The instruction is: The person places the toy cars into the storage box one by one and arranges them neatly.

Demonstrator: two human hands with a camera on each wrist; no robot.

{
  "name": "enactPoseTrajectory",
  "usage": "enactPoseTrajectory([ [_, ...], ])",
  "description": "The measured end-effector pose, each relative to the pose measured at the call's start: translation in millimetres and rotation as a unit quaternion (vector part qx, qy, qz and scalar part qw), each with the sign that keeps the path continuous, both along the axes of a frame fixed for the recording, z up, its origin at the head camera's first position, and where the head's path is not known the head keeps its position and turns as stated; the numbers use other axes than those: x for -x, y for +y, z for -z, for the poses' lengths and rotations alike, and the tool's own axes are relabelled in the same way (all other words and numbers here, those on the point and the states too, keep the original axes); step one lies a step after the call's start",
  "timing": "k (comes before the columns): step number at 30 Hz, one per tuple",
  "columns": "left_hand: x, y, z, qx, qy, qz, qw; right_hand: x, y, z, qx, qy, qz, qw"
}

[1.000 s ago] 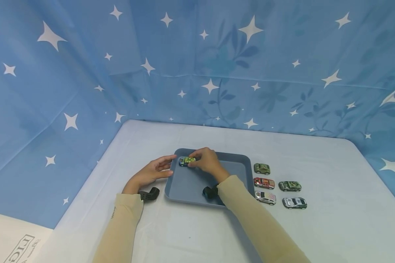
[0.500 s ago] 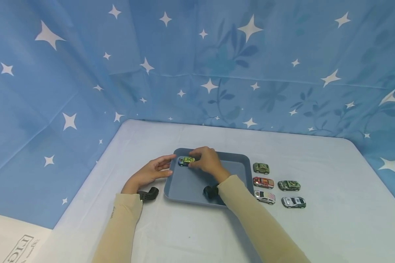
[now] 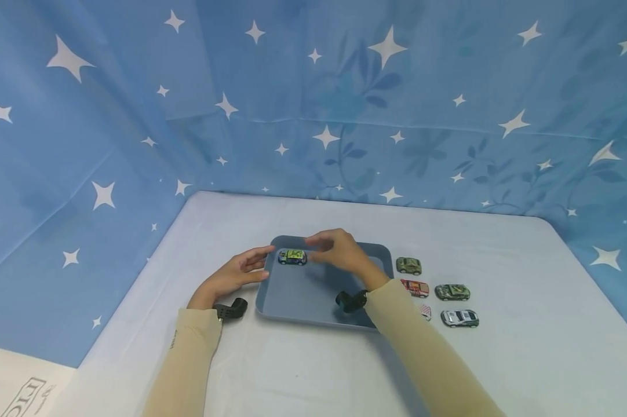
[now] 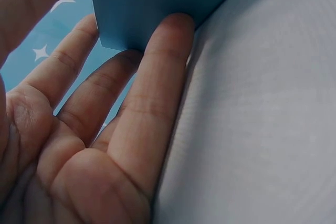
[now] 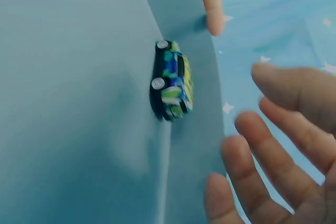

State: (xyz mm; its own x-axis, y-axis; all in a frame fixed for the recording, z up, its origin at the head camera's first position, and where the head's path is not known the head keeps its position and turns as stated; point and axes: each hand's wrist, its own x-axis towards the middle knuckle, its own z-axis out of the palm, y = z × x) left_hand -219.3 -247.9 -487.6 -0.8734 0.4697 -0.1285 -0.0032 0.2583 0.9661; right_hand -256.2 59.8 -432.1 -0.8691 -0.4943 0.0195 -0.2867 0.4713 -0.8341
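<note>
A small blue-and-yellow toy car stands in the back left corner of a blue-grey tray. My right hand hovers over the tray just right of the car, thumb and fingers spread and holding nothing. In the right wrist view a gap shows between the car and the right fingers. My left hand is at the tray's left side; in the left wrist view its extended fingers touch the outer tray wall.
Several toy cars lie right of the tray: an olive one, a red one, a green camouflage one, a silver one and a white one mostly behind the right sleeve. A starry blue curtain hangs behind the white table.
My right hand has let go of the blue-and-yellow toy car and moved right, away from it. The car stays in the tray's corner. My left hand keeps its place at the tray.
</note>
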Motion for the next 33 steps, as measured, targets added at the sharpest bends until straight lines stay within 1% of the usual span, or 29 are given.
enactPoseTrajectory([
  [5, 0.9, -1, 2.3, 0.002, 0.008, 0.005, 1.0, -4.3, 15, -5.0, 0.019, -0.052, -0.049, 0.997],
  [10, 0.4, -2, 2.9, 0.004, 0.013, 0.009, 0.9999, -6.2, 30, -4.9, 0.028, -0.071, -0.093, 0.993],
  [13, 0.4, -2, 3.0, 0.003, 0.015, 0.01, 0.9998, -7.1, 38, -4.0, 0.028, -0.08, -0.105, 0.991],
  [17, 0.7, -1, 2.9, 0.002, 0.015, 0.011, 0.9998, -11.0, 48, -4.9, 0.022, -0.082, -0.113, 0.99],
  [23, 1.9, 0, 2.7, 0.007, 0.022, 0.015, 0.9996, -19.6, 64, -5.7, 0.026, -0.068, -0.114, 0.991],
  [30, -0.8, 1, 1.5, 0.011, 0.024, 0.014, 0.9996, -25.9, 81, -0.7, 0.049, -0.063, -0.074, 0.994],
  [33, -1.8, 1, 0.4, 0.014, 0.026, 0.014, 0.9995, -27.8, 89, 0.7, 0.056, -0.059, -0.068, 0.994],
])
